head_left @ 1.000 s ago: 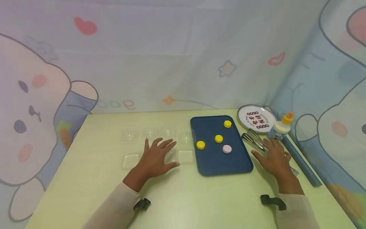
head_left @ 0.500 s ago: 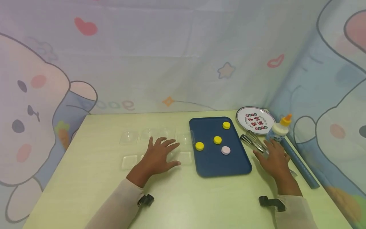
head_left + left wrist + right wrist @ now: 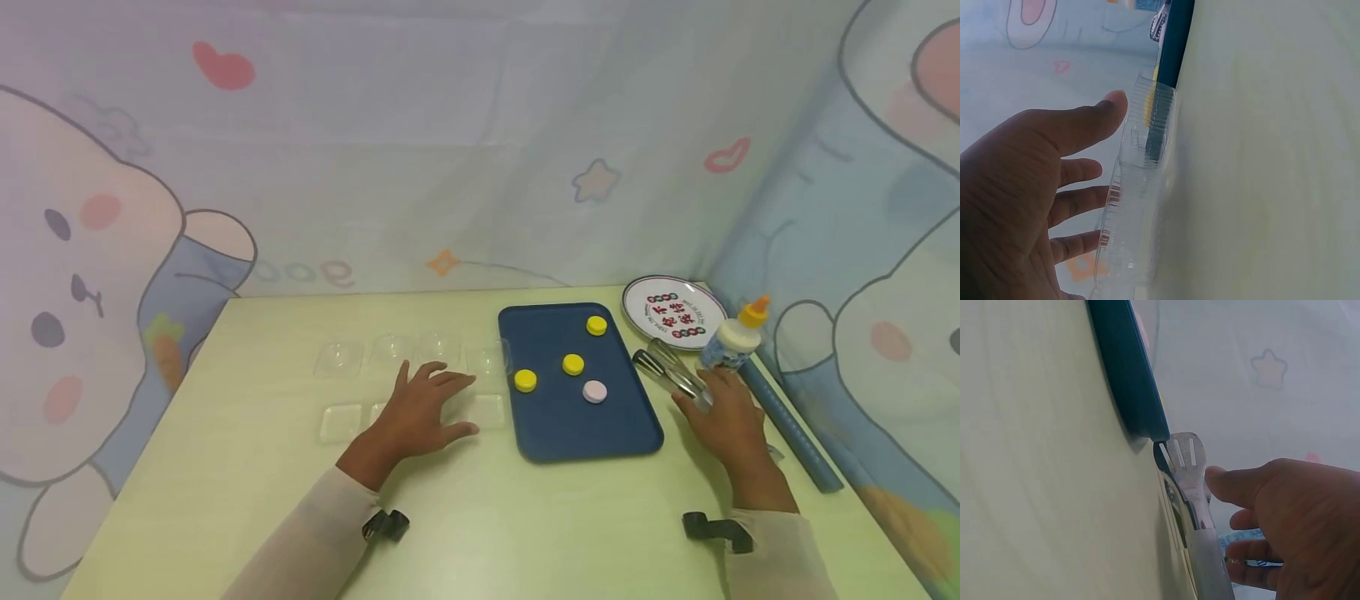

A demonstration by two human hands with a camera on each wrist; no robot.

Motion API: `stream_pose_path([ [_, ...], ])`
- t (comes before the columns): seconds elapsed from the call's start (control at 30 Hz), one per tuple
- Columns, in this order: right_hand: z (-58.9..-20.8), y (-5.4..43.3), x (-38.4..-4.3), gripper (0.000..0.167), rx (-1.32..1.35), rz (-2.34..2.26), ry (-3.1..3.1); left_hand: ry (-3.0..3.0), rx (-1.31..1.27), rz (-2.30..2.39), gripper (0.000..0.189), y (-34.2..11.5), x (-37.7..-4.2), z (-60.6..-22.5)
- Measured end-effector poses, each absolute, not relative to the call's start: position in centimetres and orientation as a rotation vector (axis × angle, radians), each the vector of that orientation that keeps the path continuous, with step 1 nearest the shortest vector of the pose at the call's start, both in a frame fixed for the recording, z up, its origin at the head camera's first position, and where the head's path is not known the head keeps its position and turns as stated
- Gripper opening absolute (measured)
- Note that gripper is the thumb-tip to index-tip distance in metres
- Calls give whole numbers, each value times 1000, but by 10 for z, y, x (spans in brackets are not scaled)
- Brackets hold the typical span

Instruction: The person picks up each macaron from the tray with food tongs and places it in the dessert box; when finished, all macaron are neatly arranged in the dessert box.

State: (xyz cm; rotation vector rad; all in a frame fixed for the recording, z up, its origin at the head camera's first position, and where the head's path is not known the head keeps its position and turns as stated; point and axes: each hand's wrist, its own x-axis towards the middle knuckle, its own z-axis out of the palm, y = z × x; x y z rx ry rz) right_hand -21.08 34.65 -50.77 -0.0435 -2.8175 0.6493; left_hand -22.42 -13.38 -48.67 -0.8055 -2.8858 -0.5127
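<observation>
My left hand [image 3: 420,415] is spread above the clear plastic boxes [image 3: 339,358], which lie with lids raised in a row. In the left wrist view, its fingers hang beside the clear plastic [image 3: 1138,144] and hold nothing. Over on the right, my right hand [image 3: 723,421] hovers at the slotted metal tongs [image 3: 678,379]. The right wrist view has its thumb close to the tongs' slotted head [image 3: 1188,456], with loosely bent fingers behind; contact cannot be told. Between the hands lies a dark blue tray [image 3: 592,437] bearing yellow macaron-like rounds [image 3: 573,364] and a pale pink one [image 3: 595,392].
Behind the tongs a white plate [image 3: 637,304] with red lettering lies near the back edge. A white bottle [image 3: 733,340] with a yellow-orange nozzle stands beyond the right hand. Along the right edge runs a long blue strip [image 3: 795,429]. A printed curtain [image 3: 420,200] backs the table.
The left hand has shifted slightly to the right over the plastic boxes. My right hand has moved only a little, staying by the tongs. The objects on the table keep their places.
</observation>
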Motion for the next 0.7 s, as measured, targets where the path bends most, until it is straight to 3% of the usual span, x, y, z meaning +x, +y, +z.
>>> stream_pose_path([
  [0.7, -511, 357, -217, 55, -199, 822, -2903, -2910, -830, -607, 74, -133, -229, -496],
])
